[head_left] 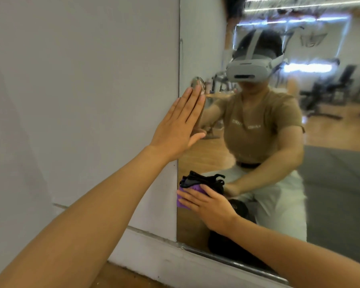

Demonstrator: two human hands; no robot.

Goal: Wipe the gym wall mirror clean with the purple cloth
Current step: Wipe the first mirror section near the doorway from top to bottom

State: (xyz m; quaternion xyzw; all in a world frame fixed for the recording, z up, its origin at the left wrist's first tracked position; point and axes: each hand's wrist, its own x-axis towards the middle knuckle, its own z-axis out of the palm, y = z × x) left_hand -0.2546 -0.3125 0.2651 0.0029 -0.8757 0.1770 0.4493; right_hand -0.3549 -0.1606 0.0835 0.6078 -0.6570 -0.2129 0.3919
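Observation:
The wall mirror point(330, 183) fills the right half of the view, its left edge running down the middle. My left hand point(181, 125) lies flat with straight fingers across that edge, fingertips on the glass. Lower down, my right hand point(208, 204) presses the purple cloth point(184, 199) against the glass near the mirror's lower left corner, fingers spread over it. A dark black part of the cloth bunches up above my fingers.
A plain white wall point(81, 90) lies left of the mirror, with a white baseboard point(154, 258) below. Wooden floor point(121, 277) shows at the bottom. The mirror reflects a kneeling person in a headset, gym chairs and a grey mat.

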